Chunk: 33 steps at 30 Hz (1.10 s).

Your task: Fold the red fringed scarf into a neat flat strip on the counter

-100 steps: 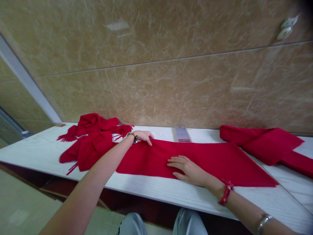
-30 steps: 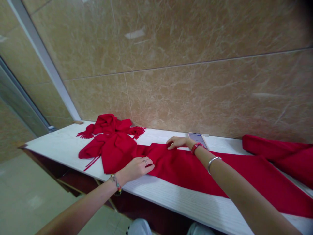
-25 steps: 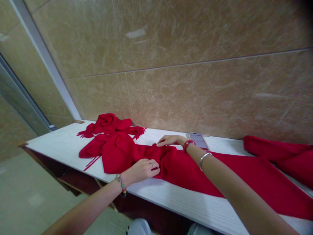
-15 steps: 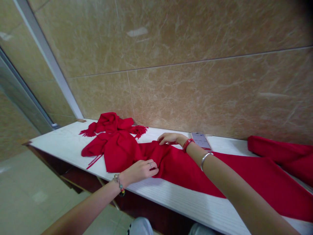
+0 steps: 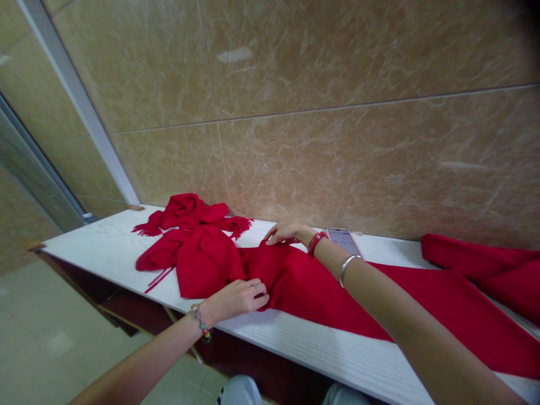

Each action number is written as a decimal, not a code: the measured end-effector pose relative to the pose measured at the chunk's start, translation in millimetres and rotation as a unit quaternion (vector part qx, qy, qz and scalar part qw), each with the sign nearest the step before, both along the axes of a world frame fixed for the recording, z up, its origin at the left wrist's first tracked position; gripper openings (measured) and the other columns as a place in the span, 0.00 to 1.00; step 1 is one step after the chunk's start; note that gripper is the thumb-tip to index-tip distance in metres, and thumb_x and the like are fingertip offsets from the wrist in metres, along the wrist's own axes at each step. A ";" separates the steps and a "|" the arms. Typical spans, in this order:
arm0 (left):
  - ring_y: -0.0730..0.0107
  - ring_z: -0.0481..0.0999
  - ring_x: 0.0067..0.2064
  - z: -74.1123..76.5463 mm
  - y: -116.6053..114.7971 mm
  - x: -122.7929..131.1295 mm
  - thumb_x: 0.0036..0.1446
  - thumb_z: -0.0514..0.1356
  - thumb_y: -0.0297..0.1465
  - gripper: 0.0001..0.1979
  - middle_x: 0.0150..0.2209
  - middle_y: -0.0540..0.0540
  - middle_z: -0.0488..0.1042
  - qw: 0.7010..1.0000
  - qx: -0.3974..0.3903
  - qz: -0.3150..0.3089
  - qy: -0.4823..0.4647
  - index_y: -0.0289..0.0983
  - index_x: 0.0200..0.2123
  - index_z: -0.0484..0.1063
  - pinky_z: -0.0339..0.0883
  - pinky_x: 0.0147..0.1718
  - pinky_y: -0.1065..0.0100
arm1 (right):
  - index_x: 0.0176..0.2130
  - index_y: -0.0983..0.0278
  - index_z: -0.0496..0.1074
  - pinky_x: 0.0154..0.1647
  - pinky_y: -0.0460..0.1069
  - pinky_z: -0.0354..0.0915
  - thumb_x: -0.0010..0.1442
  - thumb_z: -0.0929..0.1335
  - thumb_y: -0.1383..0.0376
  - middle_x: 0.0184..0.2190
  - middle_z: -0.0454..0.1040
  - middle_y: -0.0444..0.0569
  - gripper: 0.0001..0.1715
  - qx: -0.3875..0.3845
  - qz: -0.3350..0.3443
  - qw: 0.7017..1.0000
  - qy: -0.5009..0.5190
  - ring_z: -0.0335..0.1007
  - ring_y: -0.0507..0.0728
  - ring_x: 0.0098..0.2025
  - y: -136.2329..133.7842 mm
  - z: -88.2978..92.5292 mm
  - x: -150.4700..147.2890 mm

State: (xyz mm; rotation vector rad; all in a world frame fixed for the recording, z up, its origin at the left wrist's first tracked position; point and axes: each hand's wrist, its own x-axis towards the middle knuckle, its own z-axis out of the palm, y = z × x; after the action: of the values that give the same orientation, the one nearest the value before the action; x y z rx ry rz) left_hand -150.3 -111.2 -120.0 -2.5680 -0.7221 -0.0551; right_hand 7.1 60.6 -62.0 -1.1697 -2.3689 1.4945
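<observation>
A long red scarf lies flat along a white table, its left part bunched into a heap with tassels. My left hand pinches the scarf's near edge beside the heap, fingers closed on the cloth. My right hand grips the scarf's far edge across from it, fingers curled on the fabric. Both wrists wear bracelets.
A phone lies on the table by the wall, just right of my right wrist. More red cloth lies at the far right. A brown marble wall backs the table. Floor shows at the left.
Over the last second my right hand slid left along the far edge and the cloth between my hands has bunched up slightly. My left hand stays on the near edge.
</observation>
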 end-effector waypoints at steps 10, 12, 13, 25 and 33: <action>0.65 0.64 0.52 22.0 2.1 -13.4 0.55 0.58 0.32 0.24 0.55 0.43 0.59 0.957 -0.229 0.073 -0.163 0.41 0.55 0.58 0.63 0.46 0.68 | 0.48 0.63 0.67 0.31 0.43 0.62 0.46 0.71 0.67 0.39 0.73 0.49 0.28 -0.003 0.071 0.997 -0.012 0.67 0.50 0.34 8.8 -21.0 5.1; 0.66 0.63 0.53 31.4 13.7 -16.6 0.58 0.54 0.36 0.25 0.57 0.42 0.57 0.926 -0.274 0.108 -0.238 0.41 0.58 0.54 0.62 0.47 0.68 | 0.49 0.65 0.67 0.34 0.44 0.63 0.46 0.70 0.66 0.42 0.72 0.52 0.29 0.036 0.079 0.995 -0.043 0.67 0.52 0.36 10.7 -26.6 16.4; 0.66 0.64 0.52 34.2 20.4 -17.5 0.59 0.52 0.36 0.23 0.57 0.43 0.59 0.917 -0.277 0.130 -0.256 0.40 0.57 0.54 0.62 0.47 0.68 | 0.48 0.67 0.69 0.35 0.45 0.63 0.47 0.70 0.65 0.43 0.72 0.53 0.26 0.054 0.080 0.994 -0.058 0.67 0.53 0.37 10.9 -28.5 22.4; 0.46 0.64 0.53 5.0 34.0 -26.4 0.55 0.51 0.47 0.38 0.58 0.26 0.54 0.894 -0.186 0.403 -0.070 0.33 0.62 0.43 0.59 0.46 0.56 | 0.32 0.67 0.76 0.29 0.44 0.57 0.42 0.70 0.65 0.24 0.73 0.44 0.13 0.210 0.085 0.972 -0.066 0.63 0.51 0.28 6.1 -37.1 57.0; 0.57 0.61 0.55 36.1 81.8 -22.4 0.61 0.44 0.36 0.25 0.55 0.33 0.62 0.876 -0.278 0.354 -0.175 0.30 0.58 0.55 0.53 0.50 0.61 | 0.35 0.67 0.76 0.31 0.44 0.60 0.48 0.67 0.65 0.29 0.76 0.46 0.14 0.214 0.075 0.973 -0.039 0.66 0.51 0.29 3.2 -48.0 48.7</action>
State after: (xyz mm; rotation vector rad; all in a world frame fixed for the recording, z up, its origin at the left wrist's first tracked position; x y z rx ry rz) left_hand -172.7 -29.4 -84.0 -2.6341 -2.0343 -0.0827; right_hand 55.8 63.8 -110.0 -0.9754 -2.6975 0.9069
